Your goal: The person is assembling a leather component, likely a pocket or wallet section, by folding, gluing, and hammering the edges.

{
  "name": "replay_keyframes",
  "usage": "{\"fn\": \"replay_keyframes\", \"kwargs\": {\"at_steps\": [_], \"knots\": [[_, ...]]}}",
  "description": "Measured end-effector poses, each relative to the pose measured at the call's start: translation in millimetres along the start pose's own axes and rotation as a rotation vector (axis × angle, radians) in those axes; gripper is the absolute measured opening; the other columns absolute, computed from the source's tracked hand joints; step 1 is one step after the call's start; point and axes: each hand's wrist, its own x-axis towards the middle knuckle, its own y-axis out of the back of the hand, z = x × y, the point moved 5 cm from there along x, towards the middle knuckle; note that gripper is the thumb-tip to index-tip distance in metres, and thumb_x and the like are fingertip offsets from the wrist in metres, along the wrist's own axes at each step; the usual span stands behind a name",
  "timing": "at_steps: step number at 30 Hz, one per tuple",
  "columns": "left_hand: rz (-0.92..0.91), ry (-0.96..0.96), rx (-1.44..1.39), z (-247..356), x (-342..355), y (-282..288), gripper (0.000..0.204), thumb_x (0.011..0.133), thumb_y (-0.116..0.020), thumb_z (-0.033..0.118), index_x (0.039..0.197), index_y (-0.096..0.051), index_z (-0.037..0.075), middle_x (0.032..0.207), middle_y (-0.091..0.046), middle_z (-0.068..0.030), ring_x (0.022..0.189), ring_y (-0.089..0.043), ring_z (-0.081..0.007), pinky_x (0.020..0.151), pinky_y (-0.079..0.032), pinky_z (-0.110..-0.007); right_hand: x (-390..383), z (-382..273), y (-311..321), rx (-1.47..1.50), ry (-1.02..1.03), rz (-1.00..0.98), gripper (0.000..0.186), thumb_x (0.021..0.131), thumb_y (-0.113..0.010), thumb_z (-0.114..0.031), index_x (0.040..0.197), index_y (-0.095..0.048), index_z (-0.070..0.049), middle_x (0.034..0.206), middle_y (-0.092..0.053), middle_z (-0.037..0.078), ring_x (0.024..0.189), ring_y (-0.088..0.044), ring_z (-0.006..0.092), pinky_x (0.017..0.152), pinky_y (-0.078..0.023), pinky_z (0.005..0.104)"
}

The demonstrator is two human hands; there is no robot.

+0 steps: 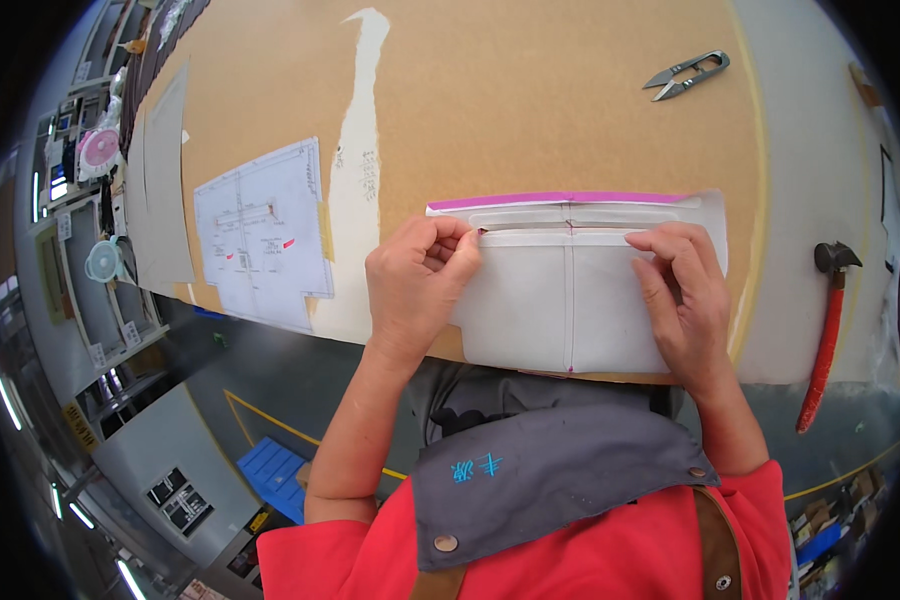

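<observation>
A white sewn panel (518, 300), leather or fabric, lies flat at the table's near edge. A stitched seam runs down its middle, and a purple strip (500, 201) lines its far edge. Below that strip a long narrow slot or fold crosses the panel. My left hand (420, 280) pinches the fold's left end between thumb and forefinger; a small dark red spot shows at the fingertips. Over the right side rests my right hand (685, 290), its forefinger touching the fold line, thumb apart on the panel, other fingers partly curled.
Grey thread snips (688, 76) lie at the far right. A hammer (827, 330) with a red handle is at the right edge. To my left is a paper drawing (260, 235), beside a torn white strip (358, 130). Small fans (100, 150) stand further left.
</observation>
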Motion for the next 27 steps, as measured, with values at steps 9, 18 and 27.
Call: {"fn": "replay_keyframes", "kwargs": {"at_steps": [9,18,27], "knots": [[-0.029,-0.015,-0.076,-5.2,3.4,-0.6,0.011,0.087,-0.075,0.01,0.086,-0.072,-0.001,0.078,-0.07,-0.0053,0.064,-0.066,-0.0117,0.061,-0.055,-0.026,32.8,-35.0,-62.5,-0.326,0.558,-0.368,0.05,0.082,-0.067,-0.001,0.132,-0.064,-0.002,0.115,-0.06,0.007,0.097,-0.056,0.025,0.085,-0.05,0.0363],[-0.065,-0.064,-0.08,-6.7,4.8,2.4,0.011,0.088,-0.075,0.01,0.089,-0.073,-0.001,0.078,-0.07,-0.002,0.066,-0.063,-0.0077,0.062,-0.054,-0.024,37.3,-24.2,-81.5,-0.456,0.707,-0.426,0.052,0.083,-0.061,-0.011,0.134,-0.062,-0.001,0.107,-0.056,0.002,0.092,-0.052,0.0201,0.084,-0.045,0.0334],[-0.072,0.114,-0.248,-26.6,4.4,16.1,0.02,0.091,-0.075,0.013,0.103,-0.07,-0.003,0.08,-0.071,-0.0077,0.068,-0.067,-0.0127,0.064,-0.055,-0.028,33.7,-25.7,-84.9,-0.587,0.699,-0.462,0.057,0.083,-0.067,-0.011,0.14,-0.061,-0.007,0.111,-0.053,-0.002,0.091,-0.049,0.0181,0.083,-0.04,0.0328]]}}
